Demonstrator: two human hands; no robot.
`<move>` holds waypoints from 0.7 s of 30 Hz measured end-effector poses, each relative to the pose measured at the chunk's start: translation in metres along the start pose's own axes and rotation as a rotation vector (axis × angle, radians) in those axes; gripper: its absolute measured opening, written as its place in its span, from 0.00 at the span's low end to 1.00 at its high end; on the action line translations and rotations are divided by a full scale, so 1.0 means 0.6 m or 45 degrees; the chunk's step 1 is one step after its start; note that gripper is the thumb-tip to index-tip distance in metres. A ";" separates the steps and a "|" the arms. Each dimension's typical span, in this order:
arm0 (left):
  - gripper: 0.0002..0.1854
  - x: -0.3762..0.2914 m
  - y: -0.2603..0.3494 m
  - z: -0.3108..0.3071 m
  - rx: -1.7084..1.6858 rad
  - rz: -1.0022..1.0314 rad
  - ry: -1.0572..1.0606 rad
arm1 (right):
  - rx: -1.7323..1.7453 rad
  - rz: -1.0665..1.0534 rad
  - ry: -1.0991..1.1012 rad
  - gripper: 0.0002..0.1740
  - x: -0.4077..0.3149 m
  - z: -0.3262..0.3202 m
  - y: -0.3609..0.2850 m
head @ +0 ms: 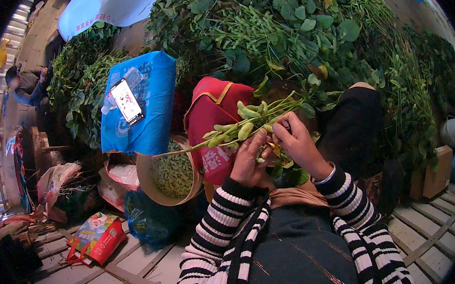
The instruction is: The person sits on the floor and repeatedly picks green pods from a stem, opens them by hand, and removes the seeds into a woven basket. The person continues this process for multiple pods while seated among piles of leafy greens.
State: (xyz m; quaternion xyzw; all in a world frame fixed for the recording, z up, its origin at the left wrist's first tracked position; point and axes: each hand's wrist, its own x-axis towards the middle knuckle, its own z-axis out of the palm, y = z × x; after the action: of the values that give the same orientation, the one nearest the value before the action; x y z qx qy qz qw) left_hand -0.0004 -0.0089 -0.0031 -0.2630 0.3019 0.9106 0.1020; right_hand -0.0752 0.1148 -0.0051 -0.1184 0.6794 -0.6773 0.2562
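A cut soybean stem with green pods (227, 134) lies across my two hands over my lap, its bare end pointing left. My left hand (251, 158) is closed round the stem and leaves from below. The thumb and fingertips of my right hand (295, 140) pinch at a pod on the same stem. Left of my hands, a round tub (143, 181) holds many loose green pods (173, 177). A red bag (209, 119) lies just behind the stem. Part of my left palm is hidden by leaves.
A blue package (154, 95) bears a phone (127, 101) and a clear plastic bottle (134, 75). Heaped soybean plants (282, 27) fill the far side. A red shopping bag (102, 238) and a teal mesh bag (149, 218) lie lower left. Another person (28, 86) sits far left.
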 end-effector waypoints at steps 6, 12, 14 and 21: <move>0.12 0.011 -0.018 -0.001 0.162 0.074 0.062 | -0.706 0.009 -0.140 0.11 -0.036 -0.004 -0.036; 0.10 0.014 -0.027 0.010 0.289 0.178 0.209 | -0.789 0.020 -0.258 0.09 -0.047 -0.008 -0.014; 0.10 0.016 -0.030 0.010 0.330 0.223 0.224 | -0.808 0.021 -0.253 0.09 -0.048 -0.007 -0.011; 0.10 0.018 -0.032 -0.006 0.438 0.288 0.147 | -0.922 -0.096 -0.246 0.08 -0.045 -0.013 0.016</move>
State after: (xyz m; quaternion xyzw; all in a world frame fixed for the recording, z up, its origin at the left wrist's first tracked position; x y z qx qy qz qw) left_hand -0.0015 0.0043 -0.0210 -0.2580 0.4857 0.8348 0.0251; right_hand -0.0546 0.1356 -0.0098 -0.2896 0.8427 -0.3880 0.2357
